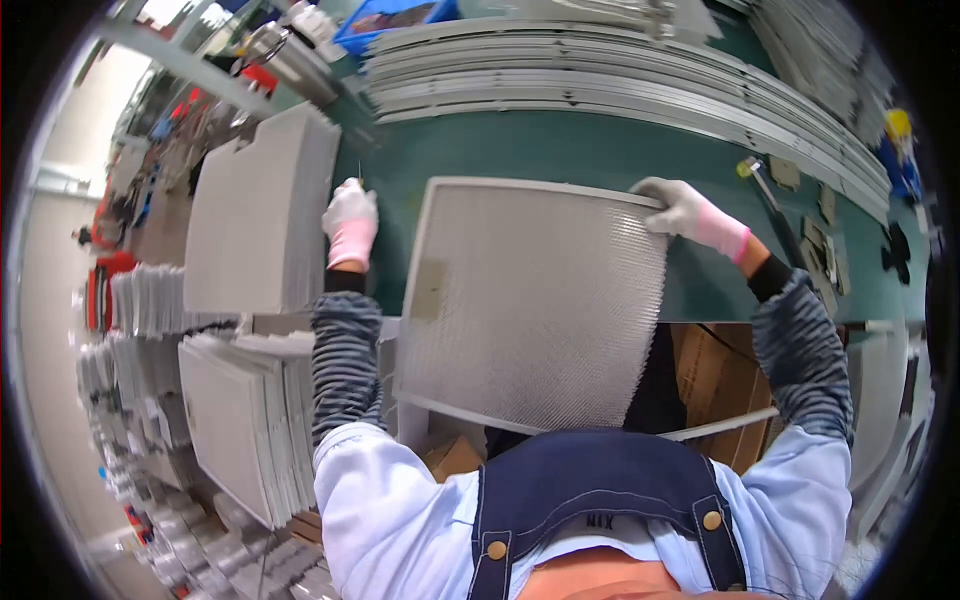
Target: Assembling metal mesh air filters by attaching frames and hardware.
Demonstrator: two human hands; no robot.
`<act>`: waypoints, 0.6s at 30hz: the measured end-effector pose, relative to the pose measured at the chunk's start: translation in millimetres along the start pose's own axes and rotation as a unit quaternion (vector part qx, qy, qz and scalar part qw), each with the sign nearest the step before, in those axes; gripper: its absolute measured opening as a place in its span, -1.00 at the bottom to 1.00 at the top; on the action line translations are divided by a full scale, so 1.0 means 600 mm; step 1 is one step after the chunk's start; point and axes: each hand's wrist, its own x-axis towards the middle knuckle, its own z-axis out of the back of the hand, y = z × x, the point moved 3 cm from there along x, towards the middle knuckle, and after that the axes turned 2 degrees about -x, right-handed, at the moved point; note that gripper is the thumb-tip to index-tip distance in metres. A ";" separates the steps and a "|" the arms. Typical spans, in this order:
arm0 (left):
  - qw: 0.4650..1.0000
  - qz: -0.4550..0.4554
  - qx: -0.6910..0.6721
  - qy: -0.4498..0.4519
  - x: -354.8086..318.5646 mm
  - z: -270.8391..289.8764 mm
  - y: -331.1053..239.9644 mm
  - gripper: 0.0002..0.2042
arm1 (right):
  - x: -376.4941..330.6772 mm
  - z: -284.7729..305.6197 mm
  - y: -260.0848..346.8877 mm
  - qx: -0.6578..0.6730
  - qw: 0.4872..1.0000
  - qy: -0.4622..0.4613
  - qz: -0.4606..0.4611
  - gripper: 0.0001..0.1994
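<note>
A square silver mesh panel [530,300] lies in front of me, its near part reaching over the table edge. Pale frame strips run along its far, left and near sides, while the right side shows bare, jagged mesh. My right hand [685,215], in a white glove with a pink cuff, grips the far right corner, fingers over the frame. To the left of the panel, my left hand [350,215], gloved the same way, is closed. A thin, needle-like tool [360,172] sticks up from its fingers; the rest of it is hidden.
Stacked pale panels [250,215] stand at the left. Long metal frame strips [600,80] are piled along the back of the green table [480,140]. A hammer [770,195] and small flat pieces [820,245] lie at right. Under the table is a cardboard box [710,375].
</note>
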 end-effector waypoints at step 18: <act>0.869 -0.472 -0.147 -0.028 -0.160 0.057 -0.307 -0.56 | 0.030 0.012 -0.031 -0.032 0.999 0.029 0.028 -0.52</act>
